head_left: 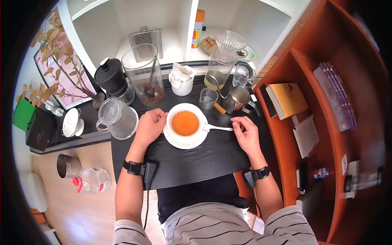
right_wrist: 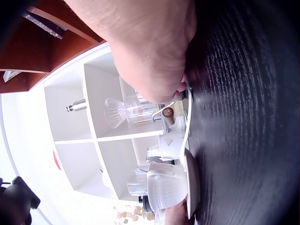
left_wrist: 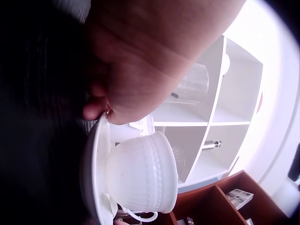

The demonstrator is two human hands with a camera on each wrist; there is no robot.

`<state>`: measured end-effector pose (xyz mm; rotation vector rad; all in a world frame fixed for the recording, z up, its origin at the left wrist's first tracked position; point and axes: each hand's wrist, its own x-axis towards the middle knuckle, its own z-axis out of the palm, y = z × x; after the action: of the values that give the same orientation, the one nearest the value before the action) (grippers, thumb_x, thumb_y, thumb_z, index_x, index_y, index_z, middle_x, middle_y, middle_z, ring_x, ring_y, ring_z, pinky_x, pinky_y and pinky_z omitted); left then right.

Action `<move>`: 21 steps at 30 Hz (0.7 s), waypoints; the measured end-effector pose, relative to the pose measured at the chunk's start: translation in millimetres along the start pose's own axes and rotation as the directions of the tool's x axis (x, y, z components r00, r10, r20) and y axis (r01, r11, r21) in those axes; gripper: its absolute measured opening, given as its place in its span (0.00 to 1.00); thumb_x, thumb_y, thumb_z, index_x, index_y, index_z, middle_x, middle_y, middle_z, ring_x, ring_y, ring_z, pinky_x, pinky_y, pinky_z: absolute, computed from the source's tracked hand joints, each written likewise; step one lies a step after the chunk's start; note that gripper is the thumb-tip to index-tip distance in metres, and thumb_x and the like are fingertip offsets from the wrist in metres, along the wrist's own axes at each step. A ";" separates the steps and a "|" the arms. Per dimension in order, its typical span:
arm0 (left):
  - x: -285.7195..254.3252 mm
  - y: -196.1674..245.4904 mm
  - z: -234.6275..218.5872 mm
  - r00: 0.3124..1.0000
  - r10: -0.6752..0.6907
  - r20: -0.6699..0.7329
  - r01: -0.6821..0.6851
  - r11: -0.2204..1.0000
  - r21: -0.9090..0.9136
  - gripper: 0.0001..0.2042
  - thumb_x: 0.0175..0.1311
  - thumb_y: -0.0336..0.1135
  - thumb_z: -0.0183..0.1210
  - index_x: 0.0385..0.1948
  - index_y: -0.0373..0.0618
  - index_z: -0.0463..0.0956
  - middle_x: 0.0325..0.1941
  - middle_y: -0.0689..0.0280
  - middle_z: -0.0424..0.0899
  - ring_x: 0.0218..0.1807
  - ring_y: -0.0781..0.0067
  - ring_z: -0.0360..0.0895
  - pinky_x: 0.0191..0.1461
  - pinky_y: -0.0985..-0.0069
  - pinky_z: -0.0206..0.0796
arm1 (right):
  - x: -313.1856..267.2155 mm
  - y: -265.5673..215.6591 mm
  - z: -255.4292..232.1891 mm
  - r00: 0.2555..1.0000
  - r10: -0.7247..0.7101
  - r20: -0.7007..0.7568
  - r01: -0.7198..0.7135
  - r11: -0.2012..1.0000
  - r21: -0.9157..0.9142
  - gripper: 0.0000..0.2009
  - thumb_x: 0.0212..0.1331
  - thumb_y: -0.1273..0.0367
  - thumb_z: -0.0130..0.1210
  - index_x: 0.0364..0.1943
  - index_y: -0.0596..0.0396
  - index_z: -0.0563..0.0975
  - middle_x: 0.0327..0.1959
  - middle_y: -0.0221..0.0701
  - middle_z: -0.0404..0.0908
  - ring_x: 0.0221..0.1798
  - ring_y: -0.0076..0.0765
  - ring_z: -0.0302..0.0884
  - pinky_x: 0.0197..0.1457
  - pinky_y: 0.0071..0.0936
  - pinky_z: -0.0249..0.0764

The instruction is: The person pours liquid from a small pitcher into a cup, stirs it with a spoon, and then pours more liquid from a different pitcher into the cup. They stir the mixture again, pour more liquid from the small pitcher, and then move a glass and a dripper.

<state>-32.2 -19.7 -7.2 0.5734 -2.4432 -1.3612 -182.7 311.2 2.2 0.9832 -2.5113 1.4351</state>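
A white teacup (left_wrist: 140, 176) with a ribbed side, filled with amber tea (head_left: 185, 123), stands upright on a white saucer (head_left: 183, 143) on the black table. My left hand (head_left: 151, 123) pinches the saucer's left rim between thumb and fingers, as the left wrist view shows up close. A white spoon (head_left: 220, 128) lies on the saucer's right side, its handle reaching out past the rim. At the handle's end, my right hand (head_left: 247, 134) pinches the tip, with the fingers low over the table. The spoon's bowl is hidden behind the cup in the right wrist view.
Behind the cup stand a white filter holder (head_left: 181, 86), a tall glass cylinder (head_left: 143, 77), a black grinder (head_left: 110, 77), a small glass beaker (head_left: 208, 98) and a metal pitcher (head_left: 237, 100). A glass jug (head_left: 118, 118) is left of my left hand. Brown shelves (head_left: 286, 130) border the right.
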 end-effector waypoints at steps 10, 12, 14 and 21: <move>-2.2 2.6 0.2 1.000 0.015 -0.011 -0.014 0.999 0.042 0.14 0.74 0.39 0.63 0.33 0.35 0.83 0.22 0.56 0.85 0.24 0.61 0.84 0.32 0.66 0.71 | -1.9 -0.3 1.4 0.999 0.007 -0.037 -0.007 1.000 -0.001 0.06 0.71 0.74 0.62 0.47 0.59 0.86 0.33 0.30 0.81 0.31 0.23 0.75 0.36 0.23 0.73; -0.6 -1.7 0.7 0.999 0.040 -0.017 -0.040 0.999 0.024 0.14 0.74 0.40 0.64 0.33 0.35 0.83 0.22 0.55 0.85 0.24 0.59 0.84 0.33 0.66 0.72 | -2.3 0.8 2.6 0.999 -0.005 -0.053 0.006 1.000 0.018 0.06 0.71 0.74 0.63 0.47 0.59 0.86 0.33 0.29 0.81 0.30 0.21 0.74 0.36 0.22 0.72; -0.7 -1.8 -0.4 0.999 0.031 -0.005 -0.031 0.999 0.022 0.15 0.73 0.40 0.64 0.33 0.35 0.83 0.22 0.55 0.85 0.25 0.59 0.84 0.34 0.65 0.72 | -2.5 1.7 2.0 0.998 -0.003 -0.060 0.004 1.000 0.029 0.06 0.71 0.74 0.63 0.47 0.60 0.86 0.33 0.28 0.81 0.30 0.19 0.74 0.36 0.22 0.72; -0.3 -1.6 0.8 0.999 0.044 -0.003 -0.044 0.999 0.023 0.15 0.75 0.40 0.62 0.32 0.36 0.83 0.21 0.57 0.86 0.23 0.62 0.84 0.33 0.66 0.72 | -5.5 13.4 4.0 0.991 0.080 -0.110 -0.062 0.986 0.155 0.06 0.71 0.73 0.63 0.45 0.61 0.86 0.33 0.26 0.82 0.31 0.16 0.74 0.35 0.19 0.70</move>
<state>-32.0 -19.7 -9.0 0.5242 -2.4574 -1.3155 -185.1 315.4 -12.1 0.8119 -2.4080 1.6733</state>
